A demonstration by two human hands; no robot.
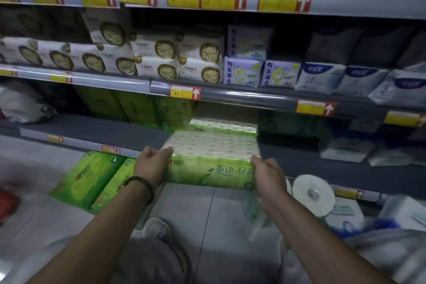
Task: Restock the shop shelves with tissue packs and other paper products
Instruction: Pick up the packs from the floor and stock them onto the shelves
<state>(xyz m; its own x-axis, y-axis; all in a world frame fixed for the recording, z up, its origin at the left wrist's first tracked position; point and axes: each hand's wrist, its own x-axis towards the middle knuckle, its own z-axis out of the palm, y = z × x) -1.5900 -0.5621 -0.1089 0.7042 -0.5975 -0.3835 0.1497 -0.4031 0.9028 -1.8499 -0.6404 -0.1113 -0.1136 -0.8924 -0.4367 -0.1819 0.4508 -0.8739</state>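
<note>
1. A green pack of toilet rolls (211, 161) is held between both hands at the front edge of the lower shelf (103, 131), its far end over the shelf board and its near face jutting out over the floor (219, 214).
2. The left hand (151, 163) has its grip clenched on the pack's left end, fingers curled over the top corner and the palm against the side.
3. The right hand (268, 176) grips the right end in the same way, fingertips on the top edge and the thumb side down the near face.
4. The pack is a long, soft-sided block in glossy plastic film; the top is clear and shows rows of white roll ends, and the near face is printed green with pale lettering.
5. A black beaded bracelet (141, 185) circles the left wrist.
6. Just behind the pack lies a smaller green-and-white tissue pack (222, 125), with tall green packs (136, 108) standing to its left.
7. Two flat green tissue packs (92, 180) lean below the shelf edge, left of the left hand.
8. A large white paper roll (313, 195) with a metal-looking core lies to the right, low down.
9. The shelf above carries white packs with round gold emblems (159, 57).
</note>
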